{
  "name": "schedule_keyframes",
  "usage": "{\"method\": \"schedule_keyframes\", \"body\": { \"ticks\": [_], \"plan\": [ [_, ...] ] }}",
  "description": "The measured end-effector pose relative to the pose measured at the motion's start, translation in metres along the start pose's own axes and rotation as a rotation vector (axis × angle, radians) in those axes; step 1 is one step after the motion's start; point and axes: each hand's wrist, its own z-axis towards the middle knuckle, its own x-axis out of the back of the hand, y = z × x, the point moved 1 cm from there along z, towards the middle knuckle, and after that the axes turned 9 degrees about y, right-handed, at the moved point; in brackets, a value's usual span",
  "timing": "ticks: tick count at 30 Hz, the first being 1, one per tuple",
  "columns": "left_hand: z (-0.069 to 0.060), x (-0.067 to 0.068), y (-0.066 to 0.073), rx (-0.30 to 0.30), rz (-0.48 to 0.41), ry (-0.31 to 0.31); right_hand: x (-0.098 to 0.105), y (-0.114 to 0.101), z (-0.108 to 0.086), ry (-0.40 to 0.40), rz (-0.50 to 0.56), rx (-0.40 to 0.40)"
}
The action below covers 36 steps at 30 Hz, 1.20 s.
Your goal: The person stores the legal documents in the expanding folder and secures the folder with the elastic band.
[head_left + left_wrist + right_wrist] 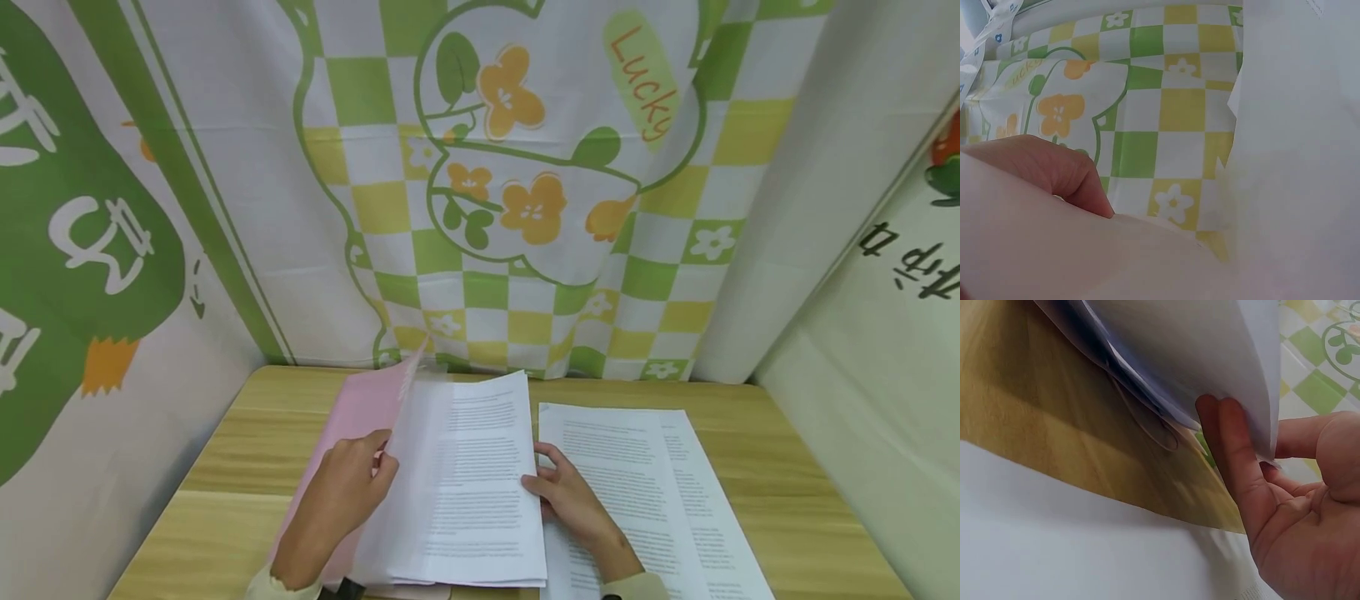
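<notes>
A pink folder [367, 408] lies opened on the wooden table, its cover raised on the left. My left hand [348, 483] pinches the edge of the raised cover or the translucent sleeve [405, 492] beside it; which layers are between the fingers I cannot tell. In the left wrist view, thumb and fingers of the left hand [1054, 172] show over a pale sheet's edge. Printed sheets [483, 475] lie partly under the sleeve. Their right edge is held between thumb and fingers of my right hand [573, 500], and in the right wrist view the sheets [1191, 356] are lifted off the table.
More printed pages [622, 467] lie overlapping on the table [810, 517] to the right, partly below my right forearm. A thin loop [1160, 444] hangs at the folder's edge. A patterned curtain [510, 308] closes off the back, with printed cloth on both sides.
</notes>
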Motion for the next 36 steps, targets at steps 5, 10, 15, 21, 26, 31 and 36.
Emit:
{"method": "schedule_keyframes", "body": {
  "ticks": [5,10,15,21,26,31,36],
  "plan": [
    [0.001,0.0,-0.001,-0.008,0.006,0.01,0.001,-0.003,0.002,-0.005,-0.019,-0.023],
    [0.002,0.002,0.0,-0.018,0.003,0.008,0.005,-0.006,0.004,-0.029,-0.032,-0.037],
    [0.001,0.003,0.001,-0.024,-0.01,0.004,0.009,-0.006,0.005,-0.036,-0.061,-0.028],
    [0.001,0.003,0.001,-0.028,-0.005,0.006,0.009,-0.007,0.005,-0.033,-0.07,-0.019],
    [0.0,0.002,0.0,-0.023,-0.005,0.003,0.008,-0.006,0.006,-0.042,-0.055,-0.01],
    [0.0,0.003,0.001,-0.016,-0.002,0.0,0.005,-0.007,0.007,-0.06,-0.033,-0.003],
    [0.0,0.003,0.002,-0.025,-0.008,0.002,0.0,-0.006,0.007,-0.086,-0.004,0.004]
  ]
}}
